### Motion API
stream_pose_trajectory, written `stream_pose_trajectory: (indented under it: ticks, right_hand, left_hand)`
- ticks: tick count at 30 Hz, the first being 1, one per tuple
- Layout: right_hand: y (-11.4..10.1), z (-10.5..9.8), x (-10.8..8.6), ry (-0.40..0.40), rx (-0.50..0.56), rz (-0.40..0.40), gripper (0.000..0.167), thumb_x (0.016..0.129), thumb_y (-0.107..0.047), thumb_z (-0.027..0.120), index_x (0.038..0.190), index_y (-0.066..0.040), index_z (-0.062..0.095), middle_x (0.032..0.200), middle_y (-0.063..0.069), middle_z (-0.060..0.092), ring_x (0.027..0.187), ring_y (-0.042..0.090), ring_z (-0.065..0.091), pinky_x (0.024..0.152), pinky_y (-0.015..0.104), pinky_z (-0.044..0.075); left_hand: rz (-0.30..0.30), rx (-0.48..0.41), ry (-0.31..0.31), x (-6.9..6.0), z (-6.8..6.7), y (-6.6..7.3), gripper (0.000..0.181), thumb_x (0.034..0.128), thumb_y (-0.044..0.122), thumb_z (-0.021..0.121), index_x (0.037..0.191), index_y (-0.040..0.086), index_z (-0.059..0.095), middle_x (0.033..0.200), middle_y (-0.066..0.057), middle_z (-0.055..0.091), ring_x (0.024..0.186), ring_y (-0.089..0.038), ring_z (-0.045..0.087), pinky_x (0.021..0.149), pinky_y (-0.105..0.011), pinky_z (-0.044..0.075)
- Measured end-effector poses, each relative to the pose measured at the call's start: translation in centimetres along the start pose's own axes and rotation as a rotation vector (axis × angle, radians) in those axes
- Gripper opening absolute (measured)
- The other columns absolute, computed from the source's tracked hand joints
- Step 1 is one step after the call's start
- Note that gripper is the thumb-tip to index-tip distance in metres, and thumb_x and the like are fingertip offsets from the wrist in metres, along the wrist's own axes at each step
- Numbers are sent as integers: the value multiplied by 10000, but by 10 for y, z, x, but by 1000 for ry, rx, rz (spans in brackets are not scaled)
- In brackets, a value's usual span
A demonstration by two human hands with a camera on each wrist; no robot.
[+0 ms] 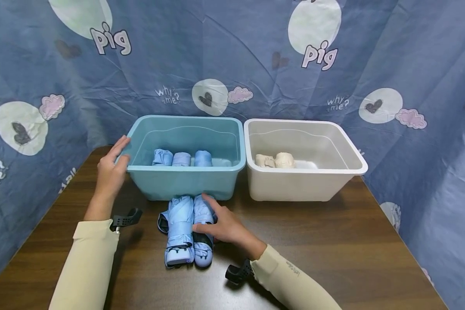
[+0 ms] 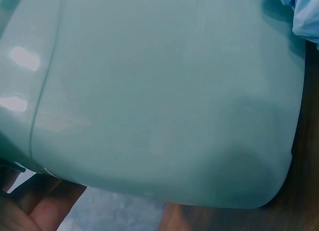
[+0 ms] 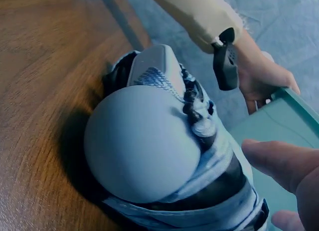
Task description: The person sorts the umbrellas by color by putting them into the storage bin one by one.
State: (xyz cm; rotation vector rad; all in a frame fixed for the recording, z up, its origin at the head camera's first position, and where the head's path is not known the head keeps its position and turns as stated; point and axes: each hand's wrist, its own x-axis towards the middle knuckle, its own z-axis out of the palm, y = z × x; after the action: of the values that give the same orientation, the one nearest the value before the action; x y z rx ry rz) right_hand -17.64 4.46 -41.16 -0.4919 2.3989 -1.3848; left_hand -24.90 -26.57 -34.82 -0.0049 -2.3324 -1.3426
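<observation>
Two folded light blue umbrellas lie side by side on the table before the blue bin point(image 1: 186, 183), handle ends toward me. The left umbrella point(image 1: 180, 228) has a flatter handle; the right umbrella point(image 1: 203, 255) ends in a rounded handle, large in the right wrist view. My right hand point(image 1: 226, 224) is over the right umbrella, thumb and fingers spread; firm contact cannot be made out. My left hand point(image 1: 112, 168) rests at the blue bin's left rim with its fingers extended. Inside that bin stand several rolled blue bundles, among them one bundle point(image 1: 203, 158) at the right.
A white bin point(image 1: 288, 187) stands right beside the blue one and contains two rolled beige bundles point(image 1: 284, 160). Both bins sit at the back of the wooden table point(image 1: 314, 245). Behind them hangs a printed blue cloth point(image 1: 232, 51).
</observation>
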Motion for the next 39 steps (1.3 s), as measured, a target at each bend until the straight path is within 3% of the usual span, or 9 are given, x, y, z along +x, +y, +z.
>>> stream_pose_trajectory:
  ticks: [2,4,10,13,25,39]
  right_hand:
    - [-1,1,1,12,-87,-38,820,804,-471,732,1505,-292,347,1368,130,521,1052,174,528,877,357,468]
    - [0,1,0,11,-106,-45,789,806,-460,733,1491,-292,381,1292,142,569,965,170,564,848,342,474]
    - [8,-1,-2,-15,117,20,747,817,-301,769,1472,-303,411,1213,171,539,566,199,591,514,375,536]
    - [10,-2,-3,-11,171,49,746,810,-277,779,1462,-321,418,1241,166,515,543,212,584,506,393,538]
    - [15,-3,-1,-6,284,72,754,776,-182,801,1429,-335,455,1168,156,504,593,199,556,472,369,515]
    - [3,-15,-6,-6,291,22,760,770,-120,786,1427,-318,461,1236,164,473,762,209,559,485,381,513]
  left_hand:
    - [-6,-3,-3,0,0,0,485,948,167,414,1426,159,497,1508,36,400,1397,-124,314,1142,-364,224]
    - [-13,-2,-6,-1,0,0,486,950,170,412,1429,162,493,1511,42,395,1400,-124,310,1144,-369,219]
    - [-4,5,-12,0,3,0,480,956,188,415,1429,166,494,1508,46,398,1397,-121,313,1139,-379,231]
    - [0,10,-12,0,5,0,477,957,192,414,1426,169,499,1507,32,403,1394,-119,317,1132,-384,242]
    - [0,3,-8,0,2,0,467,960,191,422,1419,175,509,1504,37,408,1392,-114,319,1132,-373,241]
    - [-2,10,-8,-1,-1,2,474,958,183,417,1423,175,505,1506,23,406,1391,-106,316,1132,-372,239]
